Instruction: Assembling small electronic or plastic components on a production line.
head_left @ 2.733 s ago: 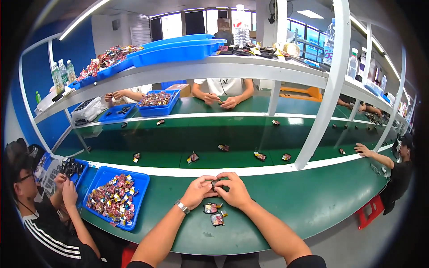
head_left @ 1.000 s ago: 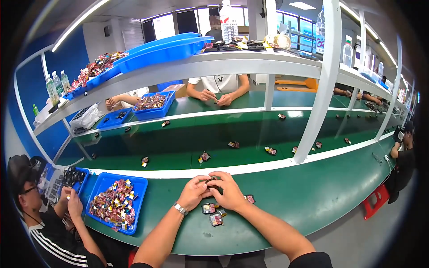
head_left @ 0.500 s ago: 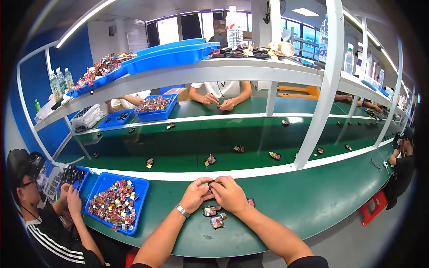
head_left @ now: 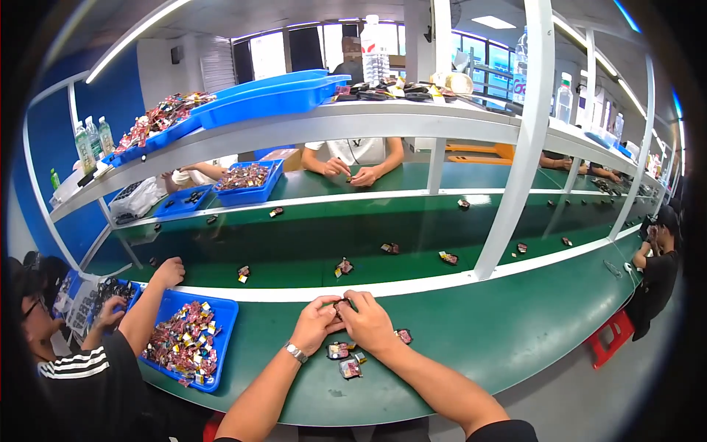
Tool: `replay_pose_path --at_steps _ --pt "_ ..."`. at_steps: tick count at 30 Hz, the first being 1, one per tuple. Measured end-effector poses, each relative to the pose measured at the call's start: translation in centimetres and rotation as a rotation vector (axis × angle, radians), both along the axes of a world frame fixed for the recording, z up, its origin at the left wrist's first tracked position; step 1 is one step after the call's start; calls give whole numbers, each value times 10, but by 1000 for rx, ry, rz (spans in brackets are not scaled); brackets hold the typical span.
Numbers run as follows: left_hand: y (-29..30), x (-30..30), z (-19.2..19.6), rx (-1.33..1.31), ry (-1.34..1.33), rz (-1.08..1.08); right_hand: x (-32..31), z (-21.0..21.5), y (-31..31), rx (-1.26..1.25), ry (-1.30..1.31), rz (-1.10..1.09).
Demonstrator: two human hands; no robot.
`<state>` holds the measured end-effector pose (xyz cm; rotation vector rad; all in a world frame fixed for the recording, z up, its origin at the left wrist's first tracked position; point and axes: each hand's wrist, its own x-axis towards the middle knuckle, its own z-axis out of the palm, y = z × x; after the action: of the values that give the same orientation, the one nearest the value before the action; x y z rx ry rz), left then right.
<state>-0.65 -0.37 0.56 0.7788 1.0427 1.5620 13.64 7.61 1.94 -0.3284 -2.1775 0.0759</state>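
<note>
My left hand [head_left: 312, 325], with a metal-banded watch [head_left: 296, 352] at its wrist, and my right hand [head_left: 368, 323] meet above the green bench. Between their fingertips is a small dark-edged piece [head_left: 341, 305], mostly covered by the fingers. Both hands are closed on it. On the bench below them lie several small black-cased pieces with reddish and yellow-white parts: one piece [head_left: 337, 350] under my left hand, another piece [head_left: 350, 368] nearer me, and a third piece [head_left: 403, 336] partly behind my right wrist.
At my left, a blue tray [head_left: 230, 331] holds a heap of reddish parts, with a co-worker [head_left: 77, 368] beside it. Beyond a white rail [head_left: 258, 295], similar pieces are scattered over a green belt [head_left: 309, 254]. Shelf posts [head_left: 515, 169] rise ahead; another person [head_left: 357, 158] works opposite.
The co-worker on the left has stretched one arm across the tray's far corner toward the belt. My hands stay together on the small piece, fingers slightly shifted. The whole view has moved slightly.
</note>
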Motion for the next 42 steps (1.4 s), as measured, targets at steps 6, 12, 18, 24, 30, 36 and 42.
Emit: replay_pose_path --at_steps 6,12,18,24,30,36,42 --pt "1 -7 -8 49 -85 -14 -8 -9 16 -204 -59 28" --pt "3 -3 4 62 -45 -18 -6 -21 127 -440 -136 -203" --pt "0 -5 4 47 -27 -20 39 5 181 -302 -161 -612" --pt "6 0 3 54 -15 -42 104 -40 251 -315 -375 -1070" --pt "2 -2 0 48 10 -17 90 -41 209 -303 -320 -767" --pt "6 3 -1 52 75 4 120 -28 95 -313 -306 -271" --pt "5 0 -2 48 131 23 138 -17 63 -407 -299 -102"
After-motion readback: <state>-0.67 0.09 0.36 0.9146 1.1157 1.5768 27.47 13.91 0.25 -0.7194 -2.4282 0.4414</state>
